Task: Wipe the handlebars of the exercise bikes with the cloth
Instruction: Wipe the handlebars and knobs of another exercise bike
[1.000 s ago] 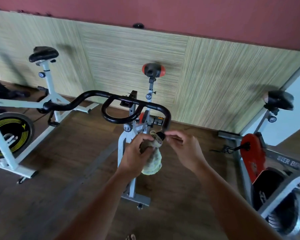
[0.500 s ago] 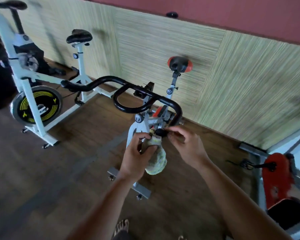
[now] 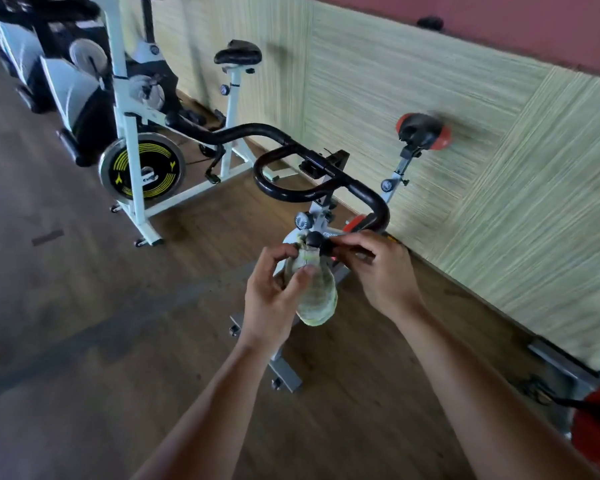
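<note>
While my left hand (image 3: 274,299) curls round the cloth (image 3: 317,299), thumb and fingers pinching its bunched top, the rest hangs as a wad just below the near tip (image 3: 314,239) of the handlebar (image 3: 291,194). My right hand (image 3: 383,271) pinches that tip with its fingertips, the other fingers loosely bent. I judge the main risk to be poor contact: bunched like this, the cloth meets the bar at only 1 small spot, so a pass could skip most of the tube. It could also slide off the tip and drop to the floor if I loosen the pinch. My right fingers sit where the cloth must go and may block it. Neither hand is near the loop or the far arm, and the white bike (image 3: 132,140) beside also needs wiping; rushing could leave them unwiped.
</note>
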Available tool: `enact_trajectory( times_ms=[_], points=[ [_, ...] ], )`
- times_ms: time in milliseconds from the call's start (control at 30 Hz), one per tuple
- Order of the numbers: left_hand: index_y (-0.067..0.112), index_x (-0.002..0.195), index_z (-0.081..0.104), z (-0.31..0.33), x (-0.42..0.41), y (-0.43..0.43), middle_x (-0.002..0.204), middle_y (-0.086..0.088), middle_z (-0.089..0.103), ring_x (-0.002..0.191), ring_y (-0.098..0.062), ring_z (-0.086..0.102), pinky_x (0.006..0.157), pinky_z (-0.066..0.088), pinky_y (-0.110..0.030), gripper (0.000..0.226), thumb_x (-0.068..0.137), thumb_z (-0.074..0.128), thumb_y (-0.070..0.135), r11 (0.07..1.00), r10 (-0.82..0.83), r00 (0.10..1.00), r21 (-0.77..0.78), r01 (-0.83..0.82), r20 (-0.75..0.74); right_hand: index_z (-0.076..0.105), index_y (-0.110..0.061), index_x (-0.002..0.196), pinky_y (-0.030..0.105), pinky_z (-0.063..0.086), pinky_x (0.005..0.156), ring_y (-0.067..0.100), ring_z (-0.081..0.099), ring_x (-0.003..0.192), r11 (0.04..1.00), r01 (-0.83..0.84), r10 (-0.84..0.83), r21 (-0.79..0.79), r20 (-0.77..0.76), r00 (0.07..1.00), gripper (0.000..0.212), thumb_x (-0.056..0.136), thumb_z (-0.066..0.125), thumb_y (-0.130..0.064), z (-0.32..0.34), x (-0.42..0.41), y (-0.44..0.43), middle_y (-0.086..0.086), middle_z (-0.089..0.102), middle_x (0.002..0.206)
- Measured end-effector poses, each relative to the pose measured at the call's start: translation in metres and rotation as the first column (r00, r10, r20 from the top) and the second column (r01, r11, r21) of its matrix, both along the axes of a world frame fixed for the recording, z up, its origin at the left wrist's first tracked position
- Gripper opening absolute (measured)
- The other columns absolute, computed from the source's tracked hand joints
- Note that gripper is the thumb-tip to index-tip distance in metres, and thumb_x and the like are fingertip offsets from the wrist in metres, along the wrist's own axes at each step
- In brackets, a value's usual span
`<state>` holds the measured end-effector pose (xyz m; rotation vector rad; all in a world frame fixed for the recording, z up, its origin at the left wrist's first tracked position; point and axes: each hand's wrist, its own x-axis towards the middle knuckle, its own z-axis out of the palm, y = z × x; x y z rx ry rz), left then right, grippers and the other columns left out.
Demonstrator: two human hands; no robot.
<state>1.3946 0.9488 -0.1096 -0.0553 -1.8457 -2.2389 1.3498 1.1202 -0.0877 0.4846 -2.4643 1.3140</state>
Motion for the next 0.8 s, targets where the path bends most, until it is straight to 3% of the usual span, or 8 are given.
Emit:
enact_trajectory(
  times_ms=[100,200,333,400,467,633,800],
  points=[
    [0.025,0.095,0.062,-0.008,-0.006,0.003,0.086,0.010,0.064,0.076,-0.007,0.060,0.065,0.050,-0.022,0.016,0.087,0.064,0.011,0.998,-0.005,0.996,0.059,0.010,-0.092,0.076,-0.013,0.108,0.013,0.053,0.078,-0.002,0.069,0.091,0.999,-0.012,0.008,-0.050,-0.078,0.997,0.021,0.088,0.074,-0.008,-0.012,-0.002,0.000,-0.012,0.074,0.100],
    [0.033,0.094,0.065,-0.019,-0.011,0.005,0.086,0.011,0.063,0.079,-0.012,0.057,0.068,0.048,-0.031,0.014,0.084,0.065,0.023,0.997,0.000,0.987,0.072,0.012,-0.162,0.075,-0.015,0.108,0.022,0.056,0.079,0.005,0.070,0.092,0.992,-0.052,0.042,-0.119,-0.086,0.995,0.021,0.089,0.072,-0.007,-0.021,-0.006,0.002,-0.012,0.073,0.100],
    [0.035,0.094,0.067,-0.036,-0.020,0.007,0.088,0.000,0.062,0.080,-0.014,0.057,0.067,0.049,-0.028,0.016,0.083,0.065,0.023,0.997,0.053,0.958,0.072,-0.034,-0.280,0.075,-0.014,0.109,0.013,0.051,0.084,0.000,0.069,0.098,0.986,-0.090,0.065,-0.138,-0.175,0.982,0.022,0.089,0.071,-0.005,-0.031,-0.011,0.004,-0.016,0.071,0.103],
    [0.034,0.095,0.067,-0.046,-0.027,0.008,0.091,-0.010,0.057,0.080,-0.019,0.054,0.067,0.048,-0.033,0.016,0.084,0.068,0.023,0.996,0.090,0.938,0.046,-0.079,-0.334,0.075,-0.012,0.108,0.011,0.050,0.084,-0.001,0.068,0.097,0.982,-0.104,0.069,-0.157,-0.213,0.975,0.020,0.089,0.071,-0.005,-0.037,-0.015,0.004,-0.013,0.071,0.103],
    [0.033,0.097,0.065,-0.055,-0.034,0.010,0.090,-0.007,0.058,0.079,-0.019,0.054,0.069,0.047,-0.037,0.017,0.085,0.070,0.022,0.994,0.112,0.912,0.039,-0.105,-0.395,0.075,-0.011,0.108,0.010,0.050,0.082,-0.003,0.068,0.096,0.976,-0.125,0.077,-0.177,-0.254,0.964,0.020,0.090,0.070,-0.003,-0.043,-0.019,0.004,-0.013,0.071,0.103],
    [0.014,0.099,0.058,-0.070,-0.045,0.021,0.090,0.011,0.064,0.082,-0.006,0.060,0.073,0.052,-0.023,0.022,0.085,0.072,0.005,0.992,0.126,0.841,0.093,-0.090,-0.526,0.074,-0.012,0.113,0.007,0.047,0.082,-0.005,0.065,0.099,0.963,-0.182,0.101,-0.198,-0.362,0.927,0.024,0.093,0.066,-0.001,-0.056,-0.025,0.004,-0.013,0.070,0.105],
    [0.013,0.099,0.057,-0.083,-0.050,0.040,0.086,0.019,0.064,0.067,0.004,0.058,0.060,0.045,-0.010,0.022,0.089,0.069,-0.002,0.961,0.246,0.757,0.051,-0.272,-0.605,0.074,-0.026,0.108,0.017,0.051,0.084,0.002,0.068,0.098,0.973,-0.175,0.091,-0.153,-0.440,0.893,0.028,0.095,0.063,-0.004,-0.066,-0.036,0.011,-0.014,0.072,0.102]
  ],
)
